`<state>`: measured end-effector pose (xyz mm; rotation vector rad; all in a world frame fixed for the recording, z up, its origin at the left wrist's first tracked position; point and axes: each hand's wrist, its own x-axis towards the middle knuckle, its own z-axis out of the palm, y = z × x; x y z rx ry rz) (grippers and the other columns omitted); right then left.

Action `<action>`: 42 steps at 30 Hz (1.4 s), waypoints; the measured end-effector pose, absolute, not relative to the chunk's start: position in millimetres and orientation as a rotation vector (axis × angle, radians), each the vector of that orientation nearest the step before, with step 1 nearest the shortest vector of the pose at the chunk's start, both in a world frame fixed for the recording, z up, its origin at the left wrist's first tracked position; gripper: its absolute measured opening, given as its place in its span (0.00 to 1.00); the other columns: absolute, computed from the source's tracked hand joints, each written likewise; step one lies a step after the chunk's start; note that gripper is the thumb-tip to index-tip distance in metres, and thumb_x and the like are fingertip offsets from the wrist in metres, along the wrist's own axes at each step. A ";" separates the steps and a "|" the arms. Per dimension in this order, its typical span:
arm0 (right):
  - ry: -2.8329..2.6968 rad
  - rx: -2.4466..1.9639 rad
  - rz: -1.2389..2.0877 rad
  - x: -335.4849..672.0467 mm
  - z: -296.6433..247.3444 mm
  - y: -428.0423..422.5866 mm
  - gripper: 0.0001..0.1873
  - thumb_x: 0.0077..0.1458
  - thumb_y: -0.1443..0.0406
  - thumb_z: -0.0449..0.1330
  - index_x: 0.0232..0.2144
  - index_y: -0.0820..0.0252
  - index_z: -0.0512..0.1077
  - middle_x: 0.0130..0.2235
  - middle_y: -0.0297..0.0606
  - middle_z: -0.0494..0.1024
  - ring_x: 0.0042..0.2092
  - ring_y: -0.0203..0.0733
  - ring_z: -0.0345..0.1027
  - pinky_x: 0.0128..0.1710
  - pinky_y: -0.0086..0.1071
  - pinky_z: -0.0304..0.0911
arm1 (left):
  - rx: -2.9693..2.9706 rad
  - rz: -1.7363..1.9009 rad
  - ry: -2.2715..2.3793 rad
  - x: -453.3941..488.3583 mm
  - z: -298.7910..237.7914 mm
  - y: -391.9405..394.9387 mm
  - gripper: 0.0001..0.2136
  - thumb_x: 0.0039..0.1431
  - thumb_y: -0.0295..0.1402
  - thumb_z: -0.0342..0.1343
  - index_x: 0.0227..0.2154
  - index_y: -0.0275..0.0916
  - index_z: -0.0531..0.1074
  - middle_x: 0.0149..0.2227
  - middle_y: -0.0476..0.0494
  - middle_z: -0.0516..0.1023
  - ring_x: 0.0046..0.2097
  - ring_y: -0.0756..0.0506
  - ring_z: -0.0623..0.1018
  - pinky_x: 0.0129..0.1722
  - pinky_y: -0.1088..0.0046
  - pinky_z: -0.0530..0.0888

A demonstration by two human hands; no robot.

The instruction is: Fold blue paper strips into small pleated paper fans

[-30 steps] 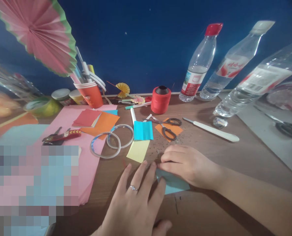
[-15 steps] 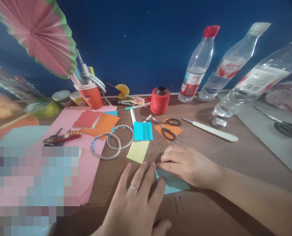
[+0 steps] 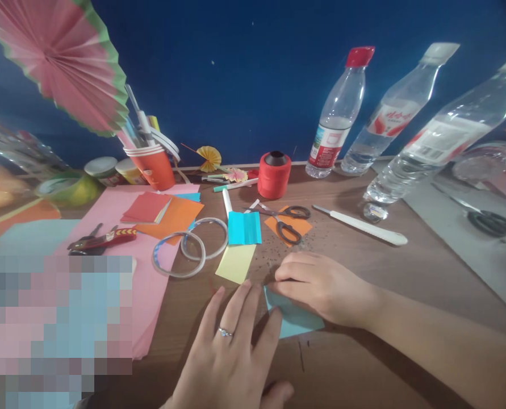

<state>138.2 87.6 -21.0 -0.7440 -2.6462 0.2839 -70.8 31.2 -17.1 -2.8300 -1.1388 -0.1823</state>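
A light blue paper [image 3: 293, 321] lies on the brown table [image 3: 406, 284] in front of me. My right hand [image 3: 321, 287] rests on its upper edge, fingers pressed together and flat on the sheet. My left hand [image 3: 231, 352], with a ring on one finger, lies beside it with fingers stretched out, the tips touching the paper's left edge. Most of the sheet is hidden under both hands. Just beyond lie a yellow paper piece [image 3: 235, 262] and a folded cyan paper [image 3: 244, 227].
Scissors [image 3: 289, 222] on orange paper, a white craft knife [image 3: 363, 226], red thread spool [image 3: 274, 174], two tape rings [image 3: 191, 250], coloured sheets on pink paper [image 3: 150, 278], an orange pen cup [image 3: 153, 165], three water bottles [image 3: 335, 122] along the blue wall, a pink paper fan [image 3: 65, 57].
Both hands and the blue paper have shifted slightly left and up in view; the camera has tilted a little. The hands keep the same pose on the paper.
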 end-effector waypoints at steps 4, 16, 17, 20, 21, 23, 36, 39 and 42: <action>-2.644 -0.753 0.261 137.7 -21.2 87.0 0.13 0.58 0.70 0.46 0.35 0.63 0.70 0.34 0.39 0.72 0.39 0.38 0.61 0.38 0.33 0.59 | -2.817 -0.196 -1.172 -69.0 -16.6 30.0 0.28 0.47 0.55 0.47 0.48 0.44 0.63 0.52 0.36 0.65 0.55 0.36 0.61 0.52 0.54 0.52; -2.671 -0.753 0.249 137.5 -20.4 87.0 0.13 0.58 0.70 0.47 0.40 0.62 0.69 0.35 0.40 0.72 0.39 0.39 0.61 0.39 0.34 0.58 | -2.820 -0.170 -1.181 -69.2 -19.5 30.1 0.28 0.48 0.55 0.45 0.49 0.45 0.62 0.53 0.35 0.64 0.56 0.37 0.60 0.53 0.53 0.51; -2.670 -0.754 0.255 137.5 -20.5 87.1 0.13 0.58 0.70 0.47 0.40 0.62 0.69 0.35 0.40 0.72 0.39 0.39 0.61 0.39 0.34 0.58 | -2.819 -0.162 -1.183 -69.6 -19.7 30.0 0.28 0.48 0.55 0.45 0.49 0.45 0.62 0.53 0.35 0.64 0.56 0.37 0.60 0.53 0.53 0.51; -2.672 -0.762 0.274 137.6 -20.3 87.4 0.13 0.58 0.70 0.47 0.40 0.62 0.70 0.35 0.39 0.72 0.39 0.39 0.61 0.38 0.34 0.58 | -2.822 -0.152 -1.167 -70.4 -20.5 30.0 0.29 0.49 0.55 0.43 0.50 0.45 0.61 0.54 0.34 0.63 0.56 0.37 0.60 0.53 0.53 0.50; -2.673 -0.765 0.278 137.6 -20.2 87.5 0.13 0.58 0.70 0.47 0.40 0.62 0.70 0.35 0.39 0.72 0.39 0.39 0.61 0.38 0.34 0.58 | -2.824 -0.152 -1.159 -70.5 -20.8 30.1 0.29 0.49 0.56 0.43 0.50 0.45 0.61 0.54 0.34 0.63 0.56 0.38 0.60 0.53 0.53 0.50; -2.674 -0.763 0.280 137.7 -20.2 87.6 0.13 0.58 0.70 0.47 0.40 0.62 0.70 0.35 0.40 0.72 0.39 0.39 0.61 0.38 0.34 0.58 | -2.822 -0.154 -1.160 -70.3 -20.9 30.3 0.28 0.49 0.55 0.42 0.50 0.45 0.61 0.54 0.35 0.63 0.56 0.38 0.60 0.53 0.53 0.50; -2.717 -0.788 0.227 136.1 -16.2 86.2 0.12 0.58 0.70 0.47 0.40 0.61 0.69 0.36 0.40 0.71 0.41 0.39 0.60 0.40 0.35 0.58 | -2.815 -0.171 -1.179 -68.2 -19.1 29.5 0.28 0.48 0.55 0.44 0.49 0.45 0.63 0.53 0.35 0.64 0.55 0.38 0.61 0.53 0.54 0.50; -2.722 -0.841 0.214 135.8 -15.3 85.5 0.12 0.57 0.70 0.48 0.39 0.60 0.69 0.37 0.39 0.71 0.42 0.40 0.60 0.40 0.35 0.57 | -2.833 -0.181 -1.155 -69.2 -19.2 30.6 0.28 0.49 0.55 0.43 0.49 0.44 0.63 0.55 0.36 0.62 0.56 0.39 0.59 0.54 0.55 0.48; -2.711 -0.867 0.227 136.2 -15.8 84.8 0.11 0.55 0.70 0.50 0.38 0.60 0.70 0.39 0.39 0.70 0.43 0.40 0.59 0.42 0.37 0.56 | -2.850 -0.170 -1.133 -69.9 -18.7 32.5 0.28 0.50 0.55 0.43 0.50 0.44 0.63 0.56 0.38 0.61 0.58 0.39 0.57 0.55 0.55 0.44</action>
